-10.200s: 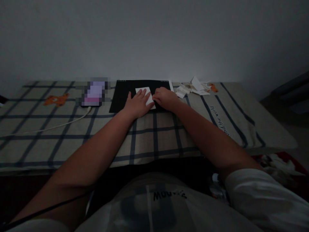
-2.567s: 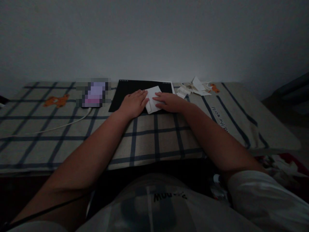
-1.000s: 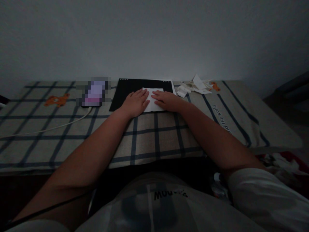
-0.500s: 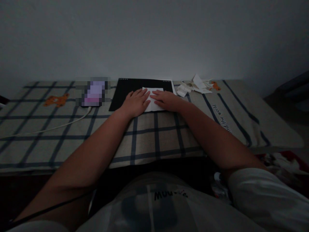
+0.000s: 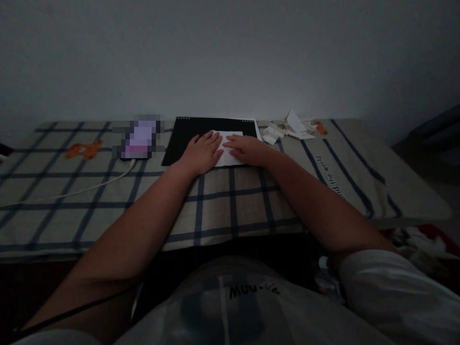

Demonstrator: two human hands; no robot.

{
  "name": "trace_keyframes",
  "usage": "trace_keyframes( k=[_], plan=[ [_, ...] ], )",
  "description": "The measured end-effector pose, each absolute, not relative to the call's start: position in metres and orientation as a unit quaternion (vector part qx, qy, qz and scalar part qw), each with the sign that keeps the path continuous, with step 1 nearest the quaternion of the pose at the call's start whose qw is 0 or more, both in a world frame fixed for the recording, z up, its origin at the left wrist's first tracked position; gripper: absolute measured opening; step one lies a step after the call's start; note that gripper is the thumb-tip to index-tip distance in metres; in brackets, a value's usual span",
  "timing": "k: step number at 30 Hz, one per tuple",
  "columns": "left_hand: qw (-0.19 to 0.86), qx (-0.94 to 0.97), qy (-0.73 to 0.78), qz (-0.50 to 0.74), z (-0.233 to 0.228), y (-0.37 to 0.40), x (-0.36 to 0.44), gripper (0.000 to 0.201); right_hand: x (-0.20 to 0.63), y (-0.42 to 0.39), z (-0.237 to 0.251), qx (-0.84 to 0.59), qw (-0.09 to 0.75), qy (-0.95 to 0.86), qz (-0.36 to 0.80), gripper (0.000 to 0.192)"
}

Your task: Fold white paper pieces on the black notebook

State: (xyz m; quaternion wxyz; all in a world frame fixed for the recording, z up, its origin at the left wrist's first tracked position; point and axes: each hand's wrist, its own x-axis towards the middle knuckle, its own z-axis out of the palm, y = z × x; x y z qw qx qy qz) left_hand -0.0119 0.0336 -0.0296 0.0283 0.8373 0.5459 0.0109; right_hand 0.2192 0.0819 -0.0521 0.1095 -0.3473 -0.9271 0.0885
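Observation:
A small white sheet of paper [image 5: 227, 157] lies on a black pad with punched holes along its far edge [image 5: 183, 133]. On the paper's left side rests my left hand [image 5: 201, 152], open and flat with its fingers spread. My right hand [image 5: 248, 149] lies over the right side of the same sheet, also open, fingers stretched towards the left hand. Both sets of fingertips touch the paper with a narrow gap between them. Parts of the sheet are hidden under the hands.
A phone [image 5: 140, 139], its screen blurred, lies to the left with a white cable [image 5: 108, 182] plugged in. Several torn or folded paper pieces [image 5: 294, 123] sit right of the pad. A checked cloth [image 5: 230, 211] covers the table; a wall stands behind it.

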Motion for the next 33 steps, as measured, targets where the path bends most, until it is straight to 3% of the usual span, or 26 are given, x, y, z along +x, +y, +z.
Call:
trace_keyframes(
  k=[33],
  plan=[
    [0.039,0.841,0.540,0.002,-0.0266,0.0384,-0.0099,0.070,0.2193,0.0851,-0.0521,-0.352,0.096,-0.929,0.065,0.061]
  ],
)
